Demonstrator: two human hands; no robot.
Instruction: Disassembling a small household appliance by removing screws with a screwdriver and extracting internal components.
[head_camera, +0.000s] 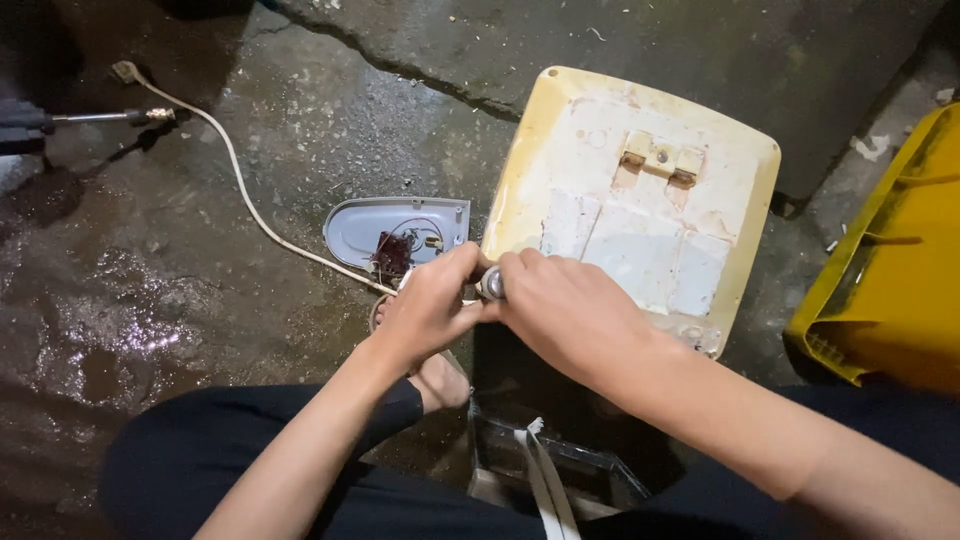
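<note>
Your left hand (425, 305) and right hand (565, 310) pinched the small metal part (492, 284); you did well to brace over the yellowed casing (540, 150).

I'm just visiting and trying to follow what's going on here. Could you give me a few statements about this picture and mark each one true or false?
1. Both hands, left hand and right hand, meet on a small silvery metal part. True.
2. The yellowed plastic cover lies on a wooden table. False: it lies on wet concrete floor.
3. A cream cable runs across the floor. True.
4. The grey housing is empty. False: red wiring lies inside it.
5. A yellow plastic bin is at the left. False: it is at the right edge.
</note>
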